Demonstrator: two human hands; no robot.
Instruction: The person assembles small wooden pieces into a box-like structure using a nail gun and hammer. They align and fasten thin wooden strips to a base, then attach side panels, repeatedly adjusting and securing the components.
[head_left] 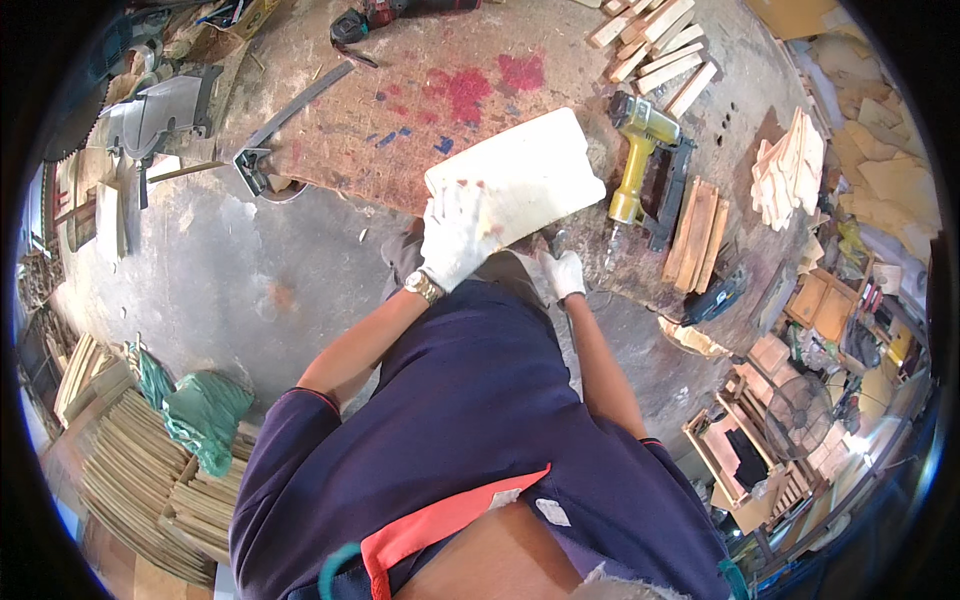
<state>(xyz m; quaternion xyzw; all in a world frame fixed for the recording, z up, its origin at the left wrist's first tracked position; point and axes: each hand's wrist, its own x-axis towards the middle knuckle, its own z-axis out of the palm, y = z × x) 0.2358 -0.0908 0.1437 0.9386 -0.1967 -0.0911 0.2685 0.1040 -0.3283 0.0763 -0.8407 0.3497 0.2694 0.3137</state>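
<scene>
Cluttered workshop bench [400, 120]: left hand [455, 235] lies spread on pale board [520, 170]; right hand's [565, 272] grip unclear.

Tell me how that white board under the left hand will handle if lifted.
The white board looks flat and stiff, unbent under the left hand. Being thick, it is probably fairly heavy. Its end seems to overhang the bench, so it may tip.

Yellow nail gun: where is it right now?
Head view, upper right: the yellow nail gun lies on the worktable, just right of the white board and left of stacked wood strips.
</scene>
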